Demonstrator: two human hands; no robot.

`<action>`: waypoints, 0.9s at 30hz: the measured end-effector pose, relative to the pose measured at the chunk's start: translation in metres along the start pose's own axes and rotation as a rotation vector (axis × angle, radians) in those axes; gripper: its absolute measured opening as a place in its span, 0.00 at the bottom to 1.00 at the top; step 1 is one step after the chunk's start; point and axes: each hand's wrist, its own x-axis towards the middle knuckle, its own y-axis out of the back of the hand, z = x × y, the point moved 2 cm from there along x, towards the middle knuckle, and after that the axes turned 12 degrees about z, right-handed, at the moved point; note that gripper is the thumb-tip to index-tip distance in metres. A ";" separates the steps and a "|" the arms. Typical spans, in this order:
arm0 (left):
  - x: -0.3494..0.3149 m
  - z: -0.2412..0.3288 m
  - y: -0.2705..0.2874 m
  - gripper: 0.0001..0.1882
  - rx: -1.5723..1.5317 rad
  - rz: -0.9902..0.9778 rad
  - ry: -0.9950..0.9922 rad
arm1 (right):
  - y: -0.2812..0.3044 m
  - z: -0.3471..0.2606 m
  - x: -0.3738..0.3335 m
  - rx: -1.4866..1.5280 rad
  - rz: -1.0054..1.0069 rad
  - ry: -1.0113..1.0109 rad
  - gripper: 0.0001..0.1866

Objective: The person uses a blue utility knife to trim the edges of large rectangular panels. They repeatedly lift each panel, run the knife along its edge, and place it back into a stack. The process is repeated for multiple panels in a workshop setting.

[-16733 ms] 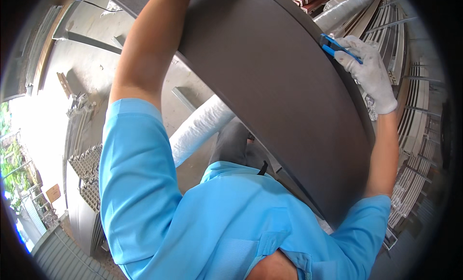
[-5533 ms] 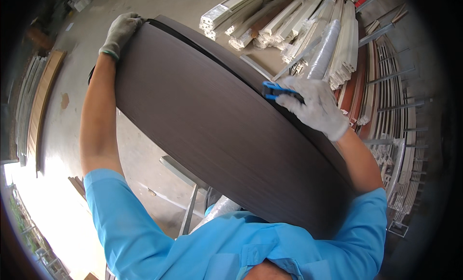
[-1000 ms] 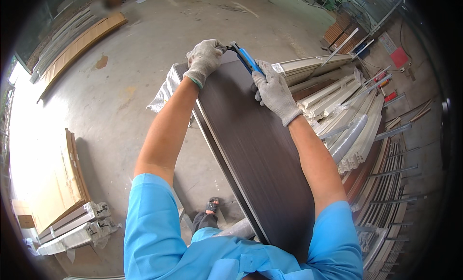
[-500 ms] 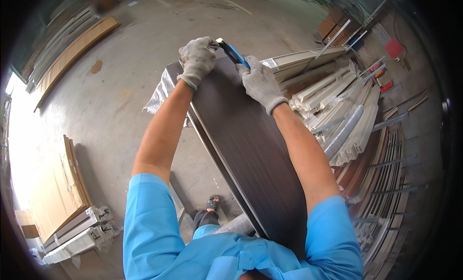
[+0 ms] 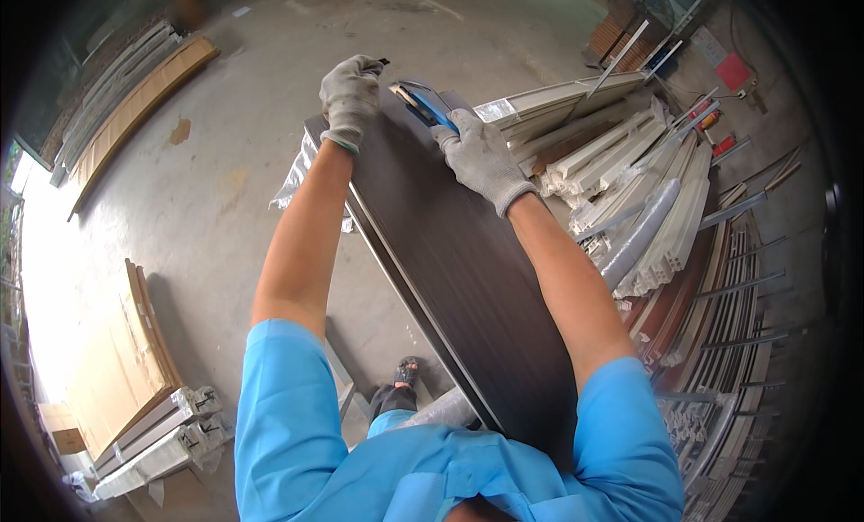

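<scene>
Both my hands wear grey knit gloves over a long dark brown panel (image 5: 450, 243) that runs away from my body. At its far end, my right hand (image 5: 481, 157) is closed around a slim blue and black hand tool (image 5: 427, 105). The tool's tip points far and left; its exact kind is unclear. Just left of that tip, my left hand (image 5: 349, 103) is raised with fingers pinched together. A small dark piece (image 5: 384, 62) sticks out from its fingertips, too small to name. Crinkled clear plastic wrap (image 5: 295, 175) hangs by the panel's far left edge.
White and grey long profiles (image 5: 630, 171) lie stacked close on my right, with metal rack bars (image 5: 733, 207) beyond. Cardboard-wrapped boards (image 5: 117, 351) and wrapped profiles (image 5: 171, 436) stand at left. A long cardboard pack (image 5: 144, 117) lies far left on the concrete floor (image 5: 261, 81).
My left hand has pulled away from the tool's tip, up and to the left, with a small dark piece at its fingertips. The tool has shifted slightly left and nearer in my right hand.
</scene>
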 end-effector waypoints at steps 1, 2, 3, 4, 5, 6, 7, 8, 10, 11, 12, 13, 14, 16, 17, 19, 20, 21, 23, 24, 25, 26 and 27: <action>0.002 -0.002 -0.001 0.11 -0.090 0.030 0.022 | 0.001 -0.001 -0.002 -0.018 0.004 0.002 0.19; 0.001 -0.003 -0.004 0.13 -0.032 0.003 -0.003 | 0.003 -0.001 -0.003 -0.036 0.013 0.000 0.19; 0.002 -0.006 -0.005 0.12 -0.130 0.057 0.036 | 0.004 -0.002 -0.003 0.056 0.041 -0.037 0.19; 0.004 -0.010 -0.004 0.12 -0.204 0.095 0.083 | 0.006 -0.001 -0.004 0.149 0.065 -0.067 0.19; 0.006 -0.014 -0.001 0.12 -0.281 0.154 0.105 | 0.005 -0.003 -0.002 0.241 0.064 -0.083 0.18; 0.011 -0.019 0.001 0.14 -0.493 0.235 0.178 | 0.006 0.001 -0.003 0.427 -0.005 -0.183 0.18; 0.015 -0.027 0.008 0.13 -0.563 0.258 0.208 | 0.008 0.005 -0.003 0.496 0.003 -0.250 0.16; 0.020 -0.035 0.017 0.13 -0.628 0.285 0.233 | 0.009 0.009 -0.002 0.623 0.019 -0.296 0.14; 0.027 -0.056 0.041 0.11 -0.672 0.370 0.277 | 0.012 0.018 0.000 0.806 0.082 -0.388 0.12; 0.033 -0.069 0.060 0.10 -0.604 0.450 0.318 | 0.011 0.021 0.002 0.897 0.068 -0.373 0.12; 0.038 -0.083 0.082 0.09 -0.533 0.528 0.351 | 0.012 0.025 0.003 0.952 0.077 -0.412 0.12; 0.041 -0.097 0.103 0.08 -0.597 0.586 0.381 | 0.011 0.027 0.004 1.027 0.054 -0.420 0.11; 0.042 -0.110 0.125 0.06 -0.659 0.640 0.398 | 0.011 0.030 0.006 1.019 0.049 -0.424 0.13; 0.033 -0.136 0.165 0.07 -0.534 0.591 0.386 | 0.009 0.030 0.009 0.987 0.049 -0.387 0.15; 0.025 -0.146 0.182 0.07 -0.459 0.567 0.355 | 0.010 0.030 0.008 0.956 0.072 -0.383 0.16; -0.001 -0.157 0.191 0.08 -0.378 0.342 0.218 | 0.011 0.028 0.002 0.940 0.038 -0.370 0.17; -0.015 -0.158 0.194 0.09 -0.307 0.237 0.223 | 0.014 0.027 -0.003 0.934 0.033 -0.359 0.17; -0.030 -0.155 0.198 0.09 -0.352 0.161 0.131 | 0.017 0.025 -0.008 0.931 0.028 -0.348 0.17; -0.073 -0.138 0.204 0.10 -0.379 0.026 0.111 | 0.030 0.026 -0.029 0.880 -0.007 -0.311 0.15; -0.087 -0.123 0.209 0.11 -0.496 0.006 0.144 | 0.038 0.025 -0.040 0.845 -0.028 -0.279 0.15; -0.098 -0.106 0.213 0.11 -0.597 -0.011 0.178 | 0.046 0.023 -0.051 0.810 -0.049 -0.244 0.14; -0.110 -0.085 0.217 0.12 -0.708 -0.032 0.201 | 0.055 0.021 -0.064 0.807 -0.062 -0.197 0.11; -0.122 -0.062 0.219 0.14 -0.752 -0.115 0.196 | 0.059 0.017 -0.077 0.879 -0.069 -0.217 0.11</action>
